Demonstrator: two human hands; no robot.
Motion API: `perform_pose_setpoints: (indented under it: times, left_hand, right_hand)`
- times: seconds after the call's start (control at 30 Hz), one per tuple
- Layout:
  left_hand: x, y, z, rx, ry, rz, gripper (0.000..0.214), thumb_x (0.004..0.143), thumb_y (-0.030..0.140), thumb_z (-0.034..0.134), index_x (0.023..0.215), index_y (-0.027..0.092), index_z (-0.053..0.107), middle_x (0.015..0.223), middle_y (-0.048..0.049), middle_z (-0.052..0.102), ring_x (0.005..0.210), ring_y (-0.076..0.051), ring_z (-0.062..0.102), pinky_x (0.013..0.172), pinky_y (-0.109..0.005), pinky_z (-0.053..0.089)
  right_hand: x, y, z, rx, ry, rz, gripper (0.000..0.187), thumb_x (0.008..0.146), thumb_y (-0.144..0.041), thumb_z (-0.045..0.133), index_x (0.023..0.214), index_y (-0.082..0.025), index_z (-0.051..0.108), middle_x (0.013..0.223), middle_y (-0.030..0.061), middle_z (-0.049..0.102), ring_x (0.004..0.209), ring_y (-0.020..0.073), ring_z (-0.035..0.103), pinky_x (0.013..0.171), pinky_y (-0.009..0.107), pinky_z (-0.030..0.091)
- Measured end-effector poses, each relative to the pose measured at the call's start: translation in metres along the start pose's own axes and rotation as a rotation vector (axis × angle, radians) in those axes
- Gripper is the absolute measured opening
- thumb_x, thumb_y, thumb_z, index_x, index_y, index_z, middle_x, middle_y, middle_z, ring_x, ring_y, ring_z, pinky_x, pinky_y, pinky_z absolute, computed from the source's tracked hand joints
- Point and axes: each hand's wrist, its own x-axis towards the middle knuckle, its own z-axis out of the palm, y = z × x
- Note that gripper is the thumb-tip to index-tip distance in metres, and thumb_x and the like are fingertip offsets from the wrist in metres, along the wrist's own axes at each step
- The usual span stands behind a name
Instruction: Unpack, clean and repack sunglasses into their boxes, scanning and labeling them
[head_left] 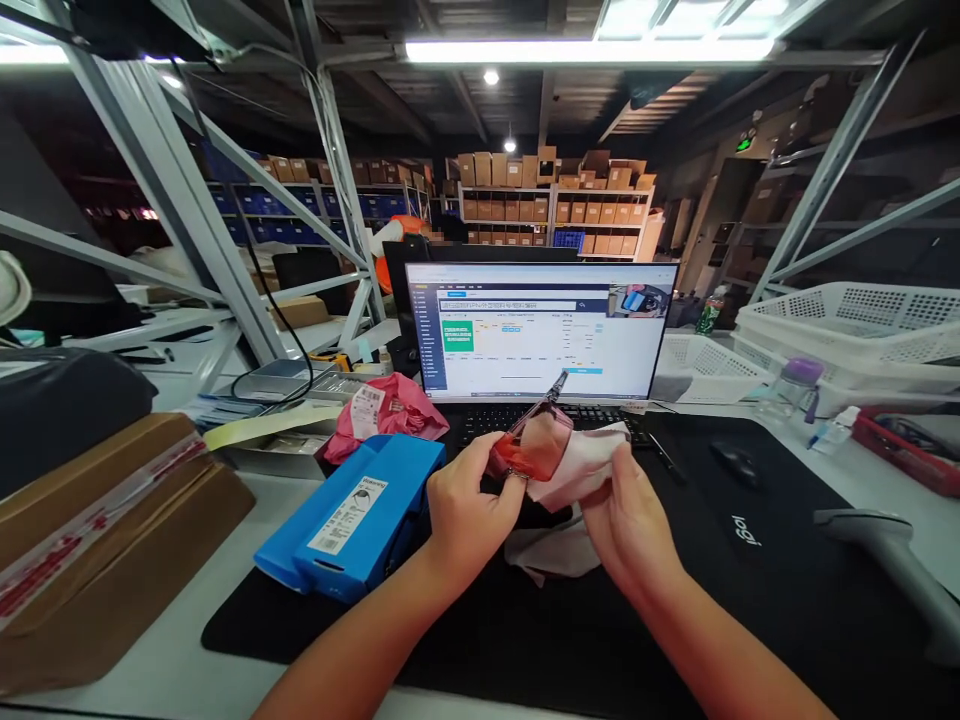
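Note:
Between thumb and fingers, my left hand (474, 492) holds a pair of glasses (541, 447) with large red-orange tinted lenses. One dark patterned temple points up and away, in front of the monitor. Pinched in my right hand (628, 510) is a pale cloth (581, 468), which lies against or just behind the lens. A second pale piece of fabric (553, 552) rests on the black mat below, and whether it joins the held cloth I cannot tell. Left of my hands is a blue box (360, 510) with a white label picturing glasses.
A monitor (540, 340) and a keyboard (480, 422) stand ahead. To the right are a mouse (736, 465), a barcode scanner (892, 560) and white baskets (855, 325). A taped cardboard box (127, 540) and a pink package (390, 415) occupy the left.

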Motion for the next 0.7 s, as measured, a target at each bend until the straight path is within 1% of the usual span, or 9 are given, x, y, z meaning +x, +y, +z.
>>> perform_pose_setpoints:
  times: [0.13,0.2,0.27,0.33,0.4,0.47,0.57,0.63,0.7]
  left_hand:
    - [-0.002,0.0,0.0,-0.016,-0.004,0.016,0.023,0.081,0.018,0.061,0.104,0.019,0.065,0.086,-0.0027,0.075,0.073,-0.018,0.072,0.065,-0.026,0.055]
    - [-0.003,0.002,-0.001,-0.013,-0.005,0.031,0.023,0.081,0.018,0.06,0.104,0.02,0.064,0.085,-0.0022,0.075,0.071,-0.018,0.071,0.064,-0.025,0.054]
    - [-0.004,0.004,-0.001,0.003,-0.013,0.051,0.024,0.079,0.017,0.059,0.103,0.02,0.064,0.082,-0.0015,0.075,0.067,-0.017,0.071,0.061,-0.025,0.054]
    - [-0.005,0.006,0.0,0.03,-0.016,0.068,0.025,0.078,0.017,0.058,0.103,0.02,0.064,0.079,-0.0008,0.074,0.064,-0.017,0.07,0.059,-0.024,0.053]
    - [-0.005,0.008,0.003,0.058,-0.034,0.069,0.025,0.079,0.017,0.058,0.103,0.02,0.064,0.077,-0.0006,0.074,0.063,-0.017,0.07,0.058,-0.024,0.052]
    - [-0.006,0.008,0.005,0.071,-0.069,0.04,0.025,0.079,0.017,0.058,0.104,0.02,0.063,0.076,-0.0006,0.074,0.063,-0.017,0.07,0.057,-0.024,0.051]
    - [-0.008,0.006,0.006,0.048,-0.12,-0.006,0.027,0.081,0.019,0.059,0.108,0.02,0.062,0.077,-0.0006,0.074,0.063,-0.017,0.07,0.057,-0.024,0.051]
    - [-0.009,0.006,0.005,0.032,-0.123,0.001,0.029,0.082,0.02,0.059,0.11,0.019,0.061,0.079,-0.0011,0.074,0.064,-0.018,0.07,0.058,-0.025,0.051]
    - [-0.011,0.006,0.005,0.047,-0.106,0.036,0.03,0.082,0.019,0.059,0.112,0.018,0.061,0.084,-0.0031,0.076,0.067,-0.019,0.072,0.06,-0.027,0.052]
  right_hand:
    - [0.025,-0.001,-0.023,-0.169,0.179,0.069,0.036,0.077,-0.057,0.074,0.08,-0.022,0.066,0.074,0.0022,0.07,0.071,0.0218,0.066,0.059,0.03,0.052]
    - [0.042,0.001,-0.036,-0.23,0.194,0.018,0.035,0.075,-0.055,0.075,0.079,-0.021,0.065,0.071,0.0008,0.068,0.067,0.0202,0.063,0.057,0.029,0.05]
    - [0.05,0.003,-0.043,-0.224,0.233,-0.066,0.035,0.078,-0.054,0.073,0.086,-0.021,0.064,0.073,0.0,0.068,0.066,0.0192,0.062,0.056,0.028,0.049]
    - [0.044,0.007,-0.04,-0.185,0.284,-0.116,0.034,0.083,-0.055,0.069,0.093,-0.023,0.061,0.077,0.0003,0.068,0.068,0.0192,0.063,0.057,0.029,0.05]
    - [0.022,0.009,-0.029,-0.156,0.282,-0.139,0.031,0.089,-0.054,0.064,0.098,-0.025,0.058,0.086,0.003,0.069,0.076,0.0209,0.067,0.062,0.031,0.054]
    - [-0.006,0.009,-0.013,-0.162,0.161,-0.161,0.028,0.093,-0.051,0.062,0.105,-0.026,0.059,0.103,0.0069,0.07,0.095,0.0233,0.068,0.079,0.035,0.056]
    - [-0.034,0.007,0.001,-0.203,-0.176,-0.204,0.032,0.093,-0.051,0.062,0.115,-0.028,0.063,0.123,0.0082,0.064,0.117,0.0255,0.06,0.102,0.039,0.049]
    - [-0.035,0.005,0.0,-0.233,-0.325,-0.237,0.038,0.095,-0.06,0.054,0.108,-0.027,0.068,0.121,0.0089,0.064,0.115,0.0271,0.059,0.104,0.041,0.046]
    - [-0.025,0.005,-0.006,-0.242,-0.318,-0.231,0.045,0.098,-0.061,0.046,0.093,-0.024,0.072,0.105,0.0086,0.068,0.1,0.0255,0.063,0.096,0.04,0.049]
